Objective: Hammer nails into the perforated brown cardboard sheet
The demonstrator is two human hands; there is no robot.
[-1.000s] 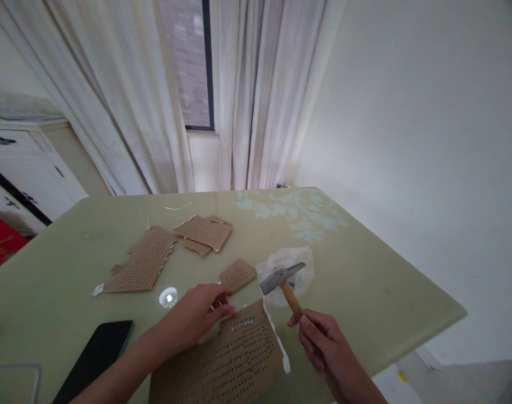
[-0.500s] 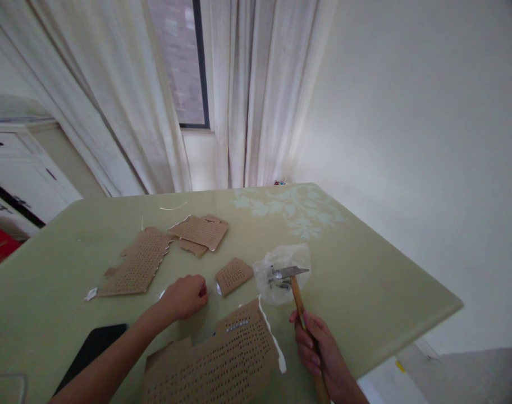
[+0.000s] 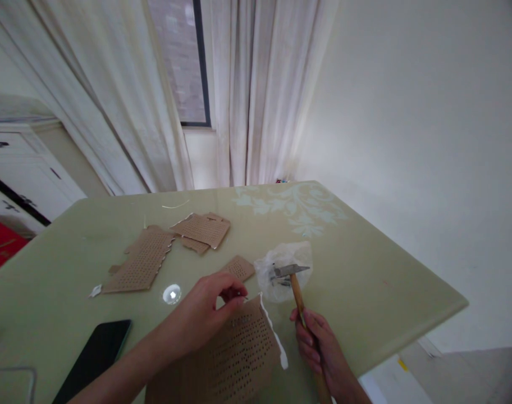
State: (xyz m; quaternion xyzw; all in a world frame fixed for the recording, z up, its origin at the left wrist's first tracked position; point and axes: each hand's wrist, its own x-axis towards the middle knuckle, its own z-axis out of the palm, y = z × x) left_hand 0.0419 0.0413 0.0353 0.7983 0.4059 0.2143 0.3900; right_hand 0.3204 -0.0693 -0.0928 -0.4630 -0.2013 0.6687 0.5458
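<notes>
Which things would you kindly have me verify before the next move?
1. Hammer gripped by its handle in the right hand: ok.
2. Hammer head apart from the left hand: ok.
3. Plastic bag out of line with the hammer head: not ok, they overlap in this view.
4. Something small pinched in the left fingertips: cannot tell.
5. Near cardboard pressed steady by the left hand: cannot tell, contact is unclear.
6. Phone away from the hammer: ok.
</notes>
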